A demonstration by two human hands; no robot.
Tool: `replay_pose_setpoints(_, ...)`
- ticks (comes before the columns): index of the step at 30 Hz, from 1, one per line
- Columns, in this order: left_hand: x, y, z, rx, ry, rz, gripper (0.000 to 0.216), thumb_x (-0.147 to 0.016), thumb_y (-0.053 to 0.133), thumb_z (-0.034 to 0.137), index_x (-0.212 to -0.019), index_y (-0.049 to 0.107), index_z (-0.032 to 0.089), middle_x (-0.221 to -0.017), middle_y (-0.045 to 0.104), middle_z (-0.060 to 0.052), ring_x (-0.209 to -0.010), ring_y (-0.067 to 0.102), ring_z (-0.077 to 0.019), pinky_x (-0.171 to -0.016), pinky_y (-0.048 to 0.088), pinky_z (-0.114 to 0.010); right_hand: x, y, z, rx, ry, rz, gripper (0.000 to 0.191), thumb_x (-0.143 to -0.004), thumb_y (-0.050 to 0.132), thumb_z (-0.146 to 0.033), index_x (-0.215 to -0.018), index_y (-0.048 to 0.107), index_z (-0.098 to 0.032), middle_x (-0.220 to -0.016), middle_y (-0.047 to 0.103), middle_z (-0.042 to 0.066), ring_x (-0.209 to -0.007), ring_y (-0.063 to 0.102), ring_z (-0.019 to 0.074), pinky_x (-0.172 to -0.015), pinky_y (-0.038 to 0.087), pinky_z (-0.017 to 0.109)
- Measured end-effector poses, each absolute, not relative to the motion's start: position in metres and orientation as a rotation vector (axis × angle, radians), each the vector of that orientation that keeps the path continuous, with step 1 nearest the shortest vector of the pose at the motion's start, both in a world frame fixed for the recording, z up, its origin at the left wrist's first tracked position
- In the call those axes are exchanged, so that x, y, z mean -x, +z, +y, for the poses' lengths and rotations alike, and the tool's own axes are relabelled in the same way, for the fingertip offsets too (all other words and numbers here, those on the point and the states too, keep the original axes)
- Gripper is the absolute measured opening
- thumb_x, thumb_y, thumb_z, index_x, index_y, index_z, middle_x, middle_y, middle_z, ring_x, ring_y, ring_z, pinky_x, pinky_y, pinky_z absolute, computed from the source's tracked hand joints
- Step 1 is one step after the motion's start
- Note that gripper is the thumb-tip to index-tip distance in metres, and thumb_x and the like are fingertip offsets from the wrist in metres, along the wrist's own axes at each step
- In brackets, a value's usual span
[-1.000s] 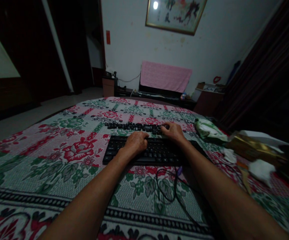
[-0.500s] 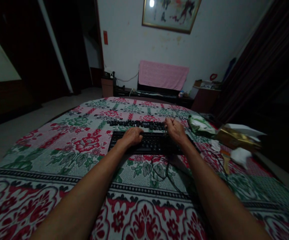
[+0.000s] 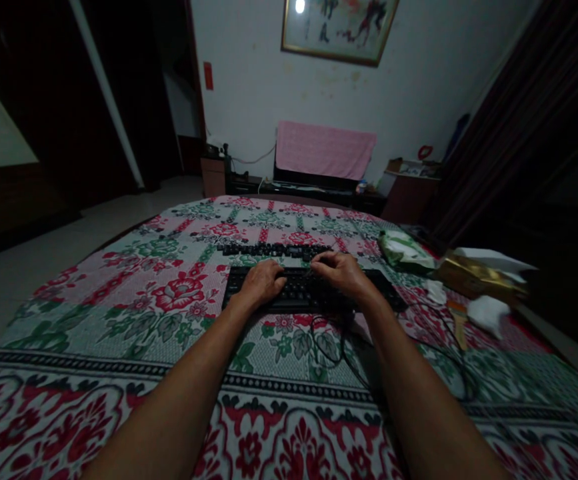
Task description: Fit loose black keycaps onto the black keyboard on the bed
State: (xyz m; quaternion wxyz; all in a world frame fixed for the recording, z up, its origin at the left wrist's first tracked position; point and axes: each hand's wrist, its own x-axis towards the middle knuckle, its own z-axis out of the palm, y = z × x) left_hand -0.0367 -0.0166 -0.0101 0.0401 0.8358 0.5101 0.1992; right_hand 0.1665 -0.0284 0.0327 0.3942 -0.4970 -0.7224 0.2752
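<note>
A black keyboard (image 3: 293, 303) lies on a flowered bedspread in front of me, and bare areas seem to show among its keys. My left hand (image 3: 263, 281) holds down its left part, fingers together at the far edge and thumb on the keys. Over the right half, my right hand (image 3: 341, 272) is closed in a pinch on a thin wire-like tool, its tip down at the keys; its exact kind is hard to make out. Beyond the keyboard stretches a row of loose black keycaps (image 3: 263, 249).
A black cable (image 3: 343, 350) loops in front of the keyboard. To the right are a brush (image 3: 459, 327), crumpled tissues (image 3: 489, 313), a green-white tissue pack (image 3: 406, 252) and a gold box (image 3: 479, 275). The flowered bedspread (image 3: 119, 320) spreads beneath everything.
My right hand has moved left and down from near the keycap row to the keyboard keys. My left hand stays on the keyboard. The view has shifted slightly.
</note>
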Motion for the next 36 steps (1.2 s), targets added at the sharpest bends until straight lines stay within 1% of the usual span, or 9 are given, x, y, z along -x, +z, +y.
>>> replay_pose_setpoints(8,0.035,-0.013,-0.014,-2.576,0.621,1.558,0.028,-0.084,0.046,0.031,-0.098,0.065,0.017,-0.1,0.061,-0.008,-0.098,0.054,-0.0188,-0.09,0.041,-0.03,-0.173,0.035,-0.032,1.266,0.711,-1.982,0.026,-0.074,0.054,-0.039,-0.082,0.063,-0.016,-0.07,0.059,-0.001,-0.062,0.051,0.0112,-0.058,0.04,0.022)
replay_pose_setpoints(17,0.034,-0.012,-0.016,-2.61,0.602,1.579,0.026,-0.084,0.046,0.032,-0.094,0.065,0.017,-0.099,0.06,-0.007,-0.096,0.053,-0.0186,-0.089,0.041,-0.03,-0.166,0.024,-0.03,1.242,0.659,-2.169,0.022,-0.077,0.051,-0.034,-0.084,0.063,-0.017,-0.07,0.059,-0.002,-0.062,0.052,0.0109,-0.06,0.04,0.021)
replay_pose_setpoints(25,0.034,-0.015,-0.014,-2.616,0.607,1.578,0.027,-0.084,0.045,0.031,-0.094,0.065,0.016,-0.099,0.059,-0.008,-0.095,0.053,-0.0185,-0.089,0.041,-0.03,-0.166,0.026,-0.03,1.25,0.558,-2.215,0.022,-0.079,0.05,-0.032,-0.086,0.064,-0.017,-0.076,0.063,-0.001,-0.066,0.055,0.012,-0.064,0.041,0.021)
replay_pose_setpoints(31,0.034,-0.015,-0.015,-2.636,0.592,1.579,0.027,-0.085,0.045,0.032,-0.094,0.065,0.016,-0.098,0.059,-0.008,-0.095,0.053,-0.0186,-0.089,0.041,-0.03,-0.163,0.026,-0.031,1.222,0.495,-2.269,0.021,-0.08,0.05,-0.031,-0.086,0.065,-0.018,-0.071,0.061,-0.002,-0.065,0.053,0.0115,-0.063,0.039,0.021)
replay_pose_setpoints(36,0.033,-0.014,-0.016,-2.638,0.584,1.592,0.026,-0.084,0.045,0.03,-0.093,0.066,0.017,-0.096,0.06,-0.008,-0.094,0.054,-0.0192,-0.087,0.042,-0.031,-0.164,0.024,-0.029,1.208,0.466,-2.294,0.022,-0.08,0.05,-0.031,-0.086,0.065,-0.017,-0.071,0.061,-0.001,-0.063,0.052,0.0112,-0.062,0.037,0.021)
